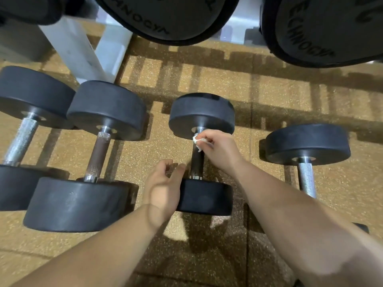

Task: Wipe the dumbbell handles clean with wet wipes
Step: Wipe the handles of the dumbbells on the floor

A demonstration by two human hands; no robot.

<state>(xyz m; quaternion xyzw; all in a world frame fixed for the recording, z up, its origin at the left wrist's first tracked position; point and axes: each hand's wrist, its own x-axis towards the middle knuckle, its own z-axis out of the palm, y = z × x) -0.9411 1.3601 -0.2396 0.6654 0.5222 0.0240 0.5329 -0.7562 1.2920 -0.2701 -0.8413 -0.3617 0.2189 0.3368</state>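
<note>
The dumbbell [202,114] being cleaned lies on the speckled tan floor [269,96], third from the left in a row of four, its two round black heads dull and matte. Its handle [196,161] looks dark, almost black, with a bright metal collar showing at each end. The right grip [217,148] is clenched around a crumpled white wet wipe [196,141], pinching it against the far end of that handle, just below the far head. The left grip [163,187] is released, fingers loosely curved and holding nothing, just beside the left edge of the near head; whether it touches the rubber cannot be told. To the left, a second dumbbell [107,108] has a brownish, rust-toned handle with a knurled silver patch at its far end, and the leftmost dumbbell [31,94] beside it has a bright knurled silver handle. To the right, well apart, a fourth dumbbell [308,141] also shows a silver knurled handle, its near end hidden behind the right forearm. Above, large black weight plates [165,17] with raised lettering hang over a white frame [72,48].
</note>
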